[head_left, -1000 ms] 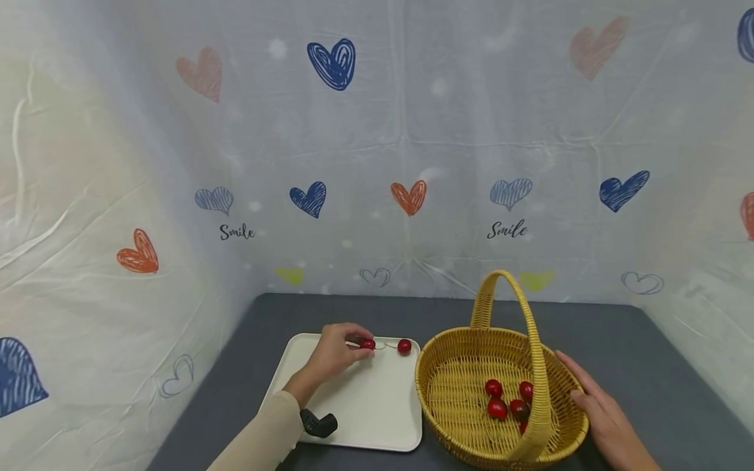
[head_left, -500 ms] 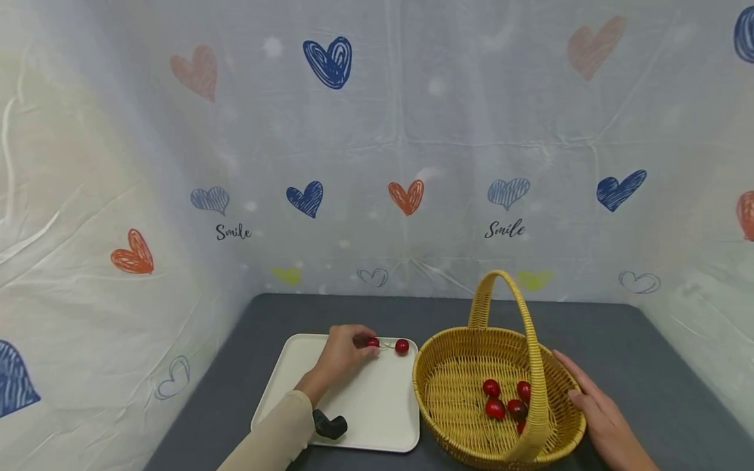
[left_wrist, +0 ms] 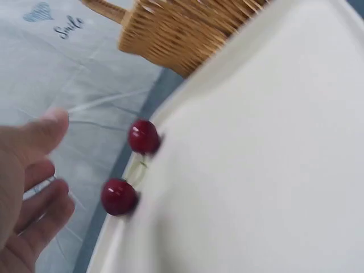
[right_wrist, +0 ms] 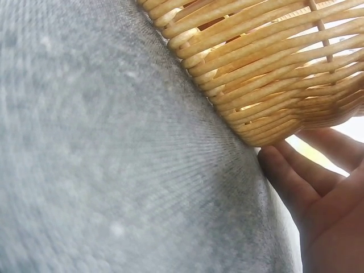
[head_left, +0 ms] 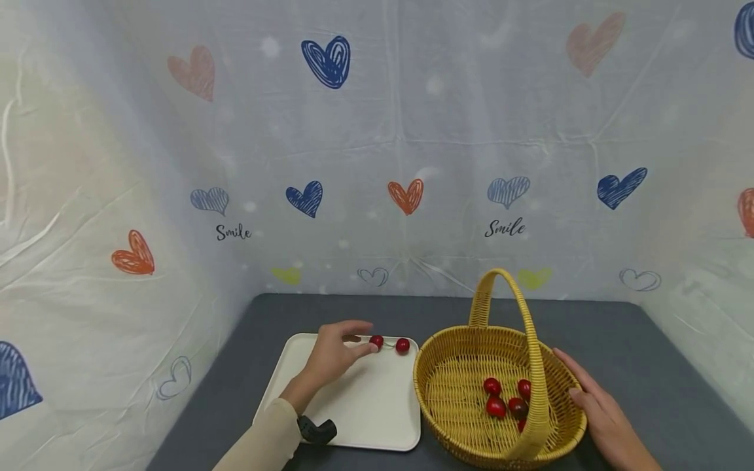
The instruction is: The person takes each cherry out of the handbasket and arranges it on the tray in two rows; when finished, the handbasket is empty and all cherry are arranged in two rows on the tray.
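The left cherry (head_left: 377,341) of a pair sits on the tray (head_left: 368,422), against its far edge, just to the right of the thumb tip of the left hand (head_left: 334,352); the right cherry (head_left: 402,346) is a little farther along that edge, by the far right corner. Thin stems run between the two, so the pair's long axis follows the far edge, pointing away from the hand; whether the stems are joined is too fine to tell. The left hand is clearly the nearer one. Its thumb and fingers (left_wrist: 50,219) stand apart with nothing held, and the left wrist view shows a gap between them and the fruit. The tray is smooth and pale, its near part bare, with free space in front of the pair. Just beyond its right edge stands the wicker basket (head_left: 450,386), with more cherries (head_left: 496,407) in it and its handle arching above. The right hand (head_left: 607,422) lies against the basket's right side, thumb at the rim; whether it grips or only steadies cannot be told. The dark bench (head_left: 353,314) carries everything, and a heart-printed sheet (head_left: 448,98) rises behind its far edge.
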The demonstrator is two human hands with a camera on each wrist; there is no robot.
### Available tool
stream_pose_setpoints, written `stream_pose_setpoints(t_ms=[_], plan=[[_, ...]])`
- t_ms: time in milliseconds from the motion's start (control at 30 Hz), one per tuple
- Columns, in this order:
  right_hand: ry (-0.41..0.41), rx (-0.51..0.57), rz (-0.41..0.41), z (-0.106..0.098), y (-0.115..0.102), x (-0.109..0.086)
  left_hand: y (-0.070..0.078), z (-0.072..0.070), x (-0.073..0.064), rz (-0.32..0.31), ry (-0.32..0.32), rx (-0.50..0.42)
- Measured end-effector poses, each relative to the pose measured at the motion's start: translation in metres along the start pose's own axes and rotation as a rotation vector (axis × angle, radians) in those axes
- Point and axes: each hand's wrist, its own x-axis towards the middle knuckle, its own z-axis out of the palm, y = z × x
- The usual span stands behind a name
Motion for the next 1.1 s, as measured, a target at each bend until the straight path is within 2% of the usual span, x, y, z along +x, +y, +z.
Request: stream_pose_setpoints(t_ms=[100, 233, 367, 533, 667, 933, 1100], plan=[[0.002, -0.003, -0.008, 0.000, 0.000, 0.000, 0.008, -0.008, -0.005, -0.023, -0.054, -0.178], [0.005, -0.011, -0.019, 0.000, 0.001, -0.001, 0.019, -0.017, -0.010, -0.012, -0.173, -0.422], [0.014, -0.044, -0.013, 0.000, 0.002, -0.001, 0.031, -0.020, -0.013, 0.021, -0.302, -0.589], [0.024, -0.079, -0.021, 0.000, 0.001, -0.001, 0.046, -0.018, -0.016, 0.068, -0.393, -0.680], [0.029, -0.088, -0.030, 0.000, 0.000, -0.001, 0.058, -0.010, -0.015, 0.087, -0.451, -0.736], [0.041, -0.092, -0.023, 0.000, -0.002, -0.001, 0.081, 0.021, -0.009, 0.138, -0.592, -0.810], [0.043, -0.076, -0.048, 0.002, -0.002, -0.002, 0.094, 0.041, -0.005, 0.166, -0.646, -0.805]])
